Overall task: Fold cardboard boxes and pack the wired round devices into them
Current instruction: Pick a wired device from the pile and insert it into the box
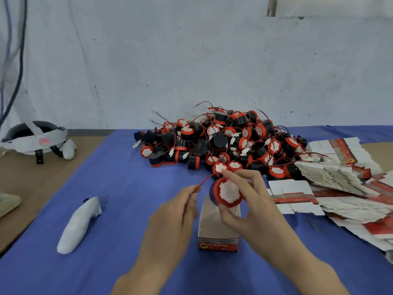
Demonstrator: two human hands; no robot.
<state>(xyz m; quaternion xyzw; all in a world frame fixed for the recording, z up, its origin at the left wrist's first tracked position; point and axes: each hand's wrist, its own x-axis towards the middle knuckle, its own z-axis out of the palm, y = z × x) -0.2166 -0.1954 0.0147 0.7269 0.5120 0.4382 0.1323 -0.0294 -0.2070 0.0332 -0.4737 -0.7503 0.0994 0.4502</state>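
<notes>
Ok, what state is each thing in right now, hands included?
left hand: pinches the red wire.
right hand: grips the round device.
round device: held above the box, not yet inside.
box: folded, standing upright.
device pile: loose, unpacked.
flat cartons: unfolded, stacked at right.

Two bare human arms, seen from the person's own viewpoint. The left hand (170,218) and left forearm (136,273) show in the near centre. The right hand (253,207) and right forearm (314,271) show just to their right. Both forearms are uncovered up to the near edge of view, with smooth skin. The fingers are slender. The picture is too soft to show nails or fine marks.
</notes>
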